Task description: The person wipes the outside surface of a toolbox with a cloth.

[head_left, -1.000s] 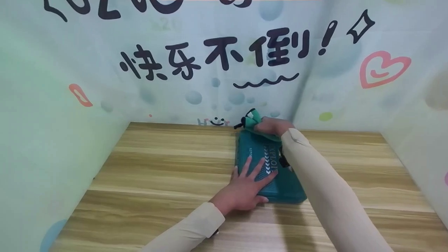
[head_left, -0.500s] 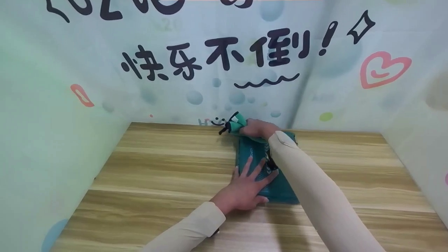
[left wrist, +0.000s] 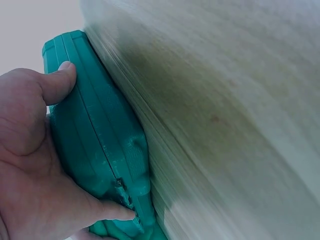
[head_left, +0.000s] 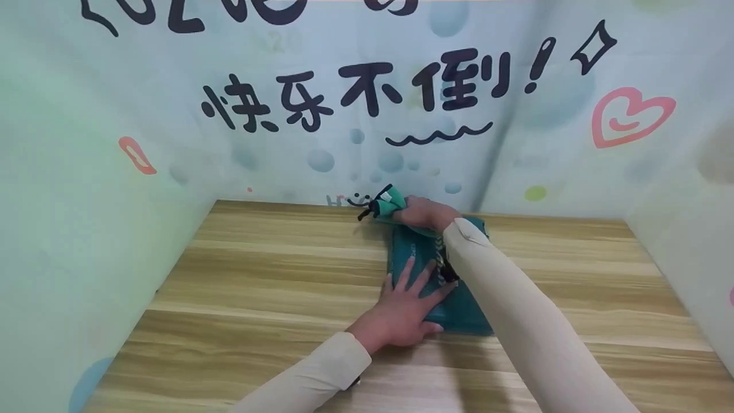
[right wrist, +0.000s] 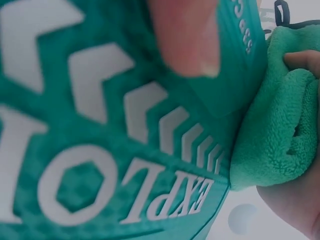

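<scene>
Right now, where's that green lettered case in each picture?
Head: green lettered case, right of centre, under the left hand.
Left wrist: case, left of centre, side-on.
Right wrist: case, close up, filling left and middle.
Shared landmark: left hand, apparently just one finger in right wrist.

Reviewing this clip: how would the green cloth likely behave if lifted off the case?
The green cloth would probably flop and sag, since it bunches into soft folds in the right grip. Its fuzzy, towel-like surface suggests it shouldn't slip easily. It would likely not shatter if dropped, being fabric.
</scene>
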Available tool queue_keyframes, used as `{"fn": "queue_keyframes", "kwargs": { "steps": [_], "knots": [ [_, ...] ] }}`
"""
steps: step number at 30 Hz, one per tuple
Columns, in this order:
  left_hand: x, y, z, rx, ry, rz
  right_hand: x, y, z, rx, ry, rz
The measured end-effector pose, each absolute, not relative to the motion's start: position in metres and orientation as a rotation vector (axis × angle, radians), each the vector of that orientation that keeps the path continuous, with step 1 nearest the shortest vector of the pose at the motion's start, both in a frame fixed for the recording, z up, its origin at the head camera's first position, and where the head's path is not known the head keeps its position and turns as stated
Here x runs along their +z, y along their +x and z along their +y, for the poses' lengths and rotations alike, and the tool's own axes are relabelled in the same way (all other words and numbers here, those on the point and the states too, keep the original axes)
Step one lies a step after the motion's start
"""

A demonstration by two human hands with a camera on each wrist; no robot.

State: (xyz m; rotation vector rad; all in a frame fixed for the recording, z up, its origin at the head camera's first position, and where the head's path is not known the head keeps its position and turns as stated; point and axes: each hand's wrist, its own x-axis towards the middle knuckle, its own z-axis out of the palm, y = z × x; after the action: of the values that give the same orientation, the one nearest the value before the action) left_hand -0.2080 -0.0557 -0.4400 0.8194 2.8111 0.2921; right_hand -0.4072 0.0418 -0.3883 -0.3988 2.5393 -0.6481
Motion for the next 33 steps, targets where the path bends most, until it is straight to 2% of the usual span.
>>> {"fn": "queue_keyframes", "kwargs": {
  "steps": [11, 20, 33],
  "knots": [
    [-0.442, -0.207, -0.052, 0.273, 0.812, 2.810, -0.390, -0.413, 0.085, -0.677, -0.308, 2.543],
    [-0.443, -0.205, -0.055, 0.253, 0.811, 2.831, -0.396, -0.413, 0.139, -0.879, -0.299, 2.496],
    [-0.438, -0.206, -0.054, 0.275, 0.780, 2.790, -0.403, -0.409, 0.185, -1.060, -0.288, 2.491]
  ]
}}
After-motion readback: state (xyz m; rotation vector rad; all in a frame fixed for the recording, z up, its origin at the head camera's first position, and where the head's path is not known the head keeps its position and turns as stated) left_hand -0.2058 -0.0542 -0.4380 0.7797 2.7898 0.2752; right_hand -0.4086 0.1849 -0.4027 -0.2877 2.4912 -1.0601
